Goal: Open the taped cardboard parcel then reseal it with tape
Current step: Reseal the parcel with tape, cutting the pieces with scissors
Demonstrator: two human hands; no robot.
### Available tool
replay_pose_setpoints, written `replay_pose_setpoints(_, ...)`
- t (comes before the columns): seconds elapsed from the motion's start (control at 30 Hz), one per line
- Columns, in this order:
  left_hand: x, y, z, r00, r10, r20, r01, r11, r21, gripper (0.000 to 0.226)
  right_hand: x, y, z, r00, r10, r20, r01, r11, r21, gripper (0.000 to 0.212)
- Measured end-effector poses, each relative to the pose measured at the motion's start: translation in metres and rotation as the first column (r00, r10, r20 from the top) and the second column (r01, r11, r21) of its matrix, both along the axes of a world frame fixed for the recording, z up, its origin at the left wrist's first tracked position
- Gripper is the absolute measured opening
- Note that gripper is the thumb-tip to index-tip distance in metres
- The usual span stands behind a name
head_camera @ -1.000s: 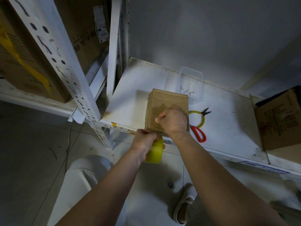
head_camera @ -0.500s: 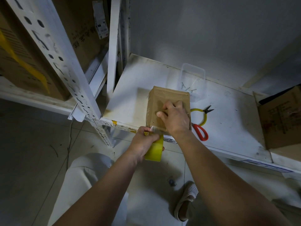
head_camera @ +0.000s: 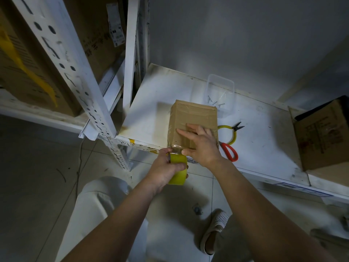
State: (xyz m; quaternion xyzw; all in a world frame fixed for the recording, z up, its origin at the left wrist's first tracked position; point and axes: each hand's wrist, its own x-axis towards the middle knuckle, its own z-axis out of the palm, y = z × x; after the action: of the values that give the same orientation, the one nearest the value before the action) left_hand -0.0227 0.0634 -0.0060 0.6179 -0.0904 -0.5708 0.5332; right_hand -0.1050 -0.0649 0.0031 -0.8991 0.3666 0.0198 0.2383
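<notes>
- Small brown cardboard parcel [head_camera: 192, 123]: standing on the white metal shelf [head_camera: 264, 140] at its front edge, well left of the other goods. Long axis running from the front edge back toward the grey wall; near end facing the person, far end toward the clear plastic tray [head_camera: 221, 95] holding a few nails.
- Right hand [head_camera: 202, 146]: flat on the parcel's top, fingers [head_camera: 186, 132] straight and slightly spread, pressing. Changed from a second ago, when clenched in a fist over the same spot; opened out in stages since.
- Left hand [head_camera: 166, 167]: fingers curled round the yellow roll of clear tape [head_camera: 178, 170], held just below the parcel's near edge, beyond the shelf lip (roll now a little lower and nearer the body than before).
- Strip of clear tape [head_camera: 176, 148]: stretched from roll up to the parcel's near top edge, under the right hand's heel.
- Reading for the task: resealing in hand, tape laid along the top and being smoothed down; cutting free and sticking the tail down the front face judged still to come.
- Red-handled scissors [head_camera: 229, 151] and yellow-handled pliers [head_camera: 233, 132]: lying on the shelf just right of the parcel, untouched.
- Larger open cardboard box [head_camera: 323, 137]: far right of shelf.
</notes>
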Motion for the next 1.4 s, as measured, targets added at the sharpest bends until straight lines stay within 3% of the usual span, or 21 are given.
replay_pose_setpoints(0.13, 0.001, -0.008, -0.002, 0.999, 0.028, 0.021, -0.03, 0.993, 0.112, 0.055, -0.001, 0.002, -0.006, 1.0, -0.006, 0.019, 0.006, 1.0, -0.023, 0.065)
replay_pose_setpoints(0.27, 0.003, -0.015, -0.013, 0.994, -0.033, 0.106, 0.009, 0.974, 0.225, 0.072, -0.002, 0.005, -0.005, 1.0, 0.006, -0.01, -0.006, 0.999, -0.031, 0.065)
replay_pose_setpoints(0.5, 0.011, -0.013, -0.056, 0.999, 0.025, 0.034, -0.033, 0.959, 0.28, 0.078, -0.003, 0.009, -0.001, 0.997, 0.037, -0.072, -0.043, 0.994, -0.097, 0.062)
replay_pose_setpoints(0.67, 0.002, 0.002, -0.023, 0.997, 0.073, -0.03, -0.067, 0.983, 0.17, 0.045, 0.002, 0.011, 0.0, 0.997, -0.012, -0.076, 0.003, 0.993, -0.121, 0.07)
replay_pose_setpoints(0.87, 0.0, -0.003, -0.021, 0.994, 0.064, 0.094, -0.072, 0.994, 0.086, 0.069, 0.009, 0.016, -0.005, 0.995, -0.019, -0.094, -0.012, 0.947, -0.321, 0.064)
replay_pose_setpoints(1.07, 0.003, -0.01, -0.032, 0.98, 0.021, 0.2, -0.032, 0.998, 0.054, 0.069, 0.011, 0.023, -0.019, 0.999, -0.049, -0.017, 0.036, 0.89, -0.455, 0.054)
replay_pose_setpoints(1.4, 0.005, -0.012, -0.038, 0.934, -0.048, 0.354, 0.015, 0.995, 0.094, 0.068, 0.021, 0.028, -0.019, 0.99, -0.138, -0.002, 0.123, 0.886, -0.446, 0.06)
